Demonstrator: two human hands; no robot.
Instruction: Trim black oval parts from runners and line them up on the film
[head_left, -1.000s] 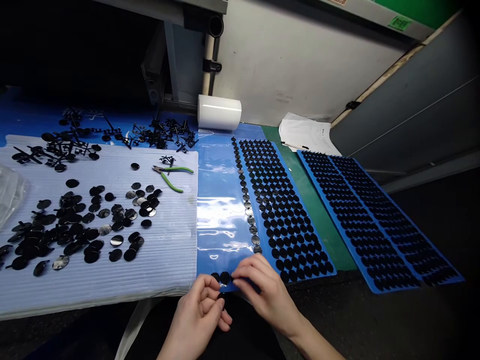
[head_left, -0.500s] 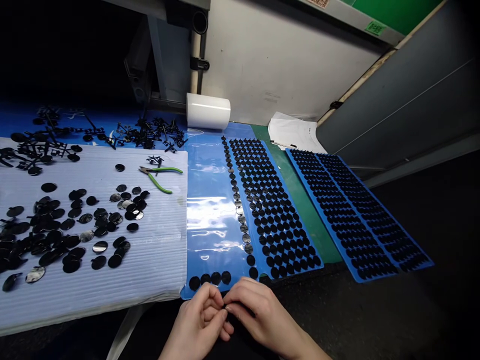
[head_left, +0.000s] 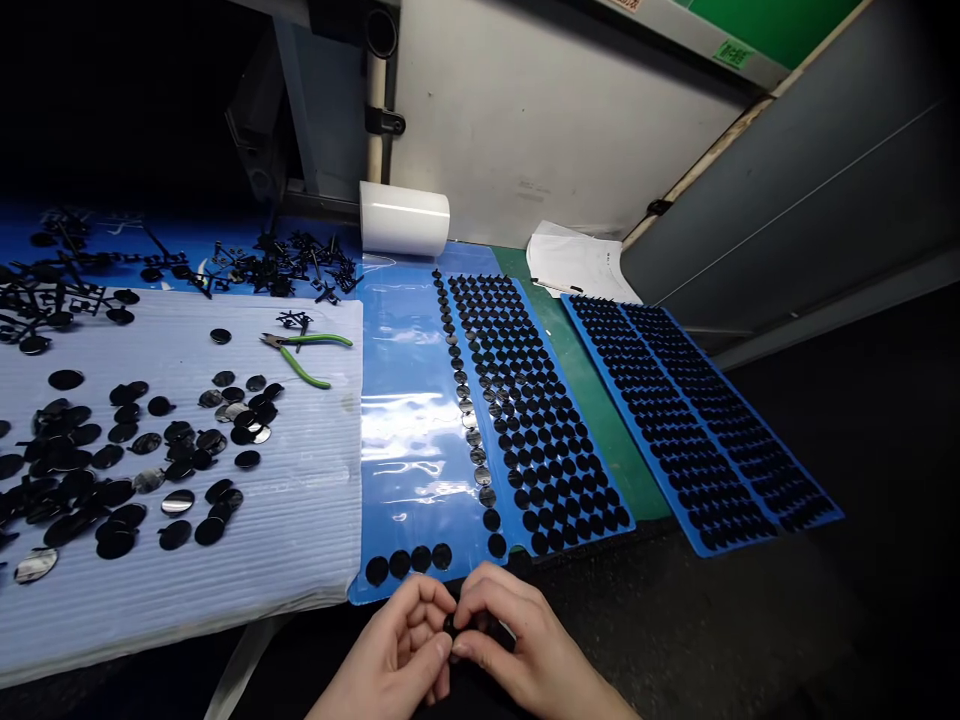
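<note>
My left hand [head_left: 409,645] and my right hand [head_left: 517,635] meet at the fingertips, just off the front edge of the table. Between them they pinch a small round black disc [head_left: 450,626], mostly covered by fingers. Just beyond lies a blue film sheet [head_left: 409,470] with a short row of black discs [head_left: 400,564] along its near edge and a long column of discs [head_left: 473,438] down its right side. Loose black discs [head_left: 116,543] with small tabs are heaped on the white corrugated board [head_left: 300,510] to the left.
Green-handled cutters [head_left: 309,362] lie on the board near black plastic sprue scraps [head_left: 300,262]. A white film roll [head_left: 405,218] stands behind. Rows of discs fill a blue sheet [head_left: 547,430] and another sheet at right [head_left: 697,430], which overhangs the table edge. Papers [head_left: 574,260] rest at the back.
The view has shifted slightly, so the table's things sit further left. My fingertips have turned a little, and the black disc between them now shows more.
</note>
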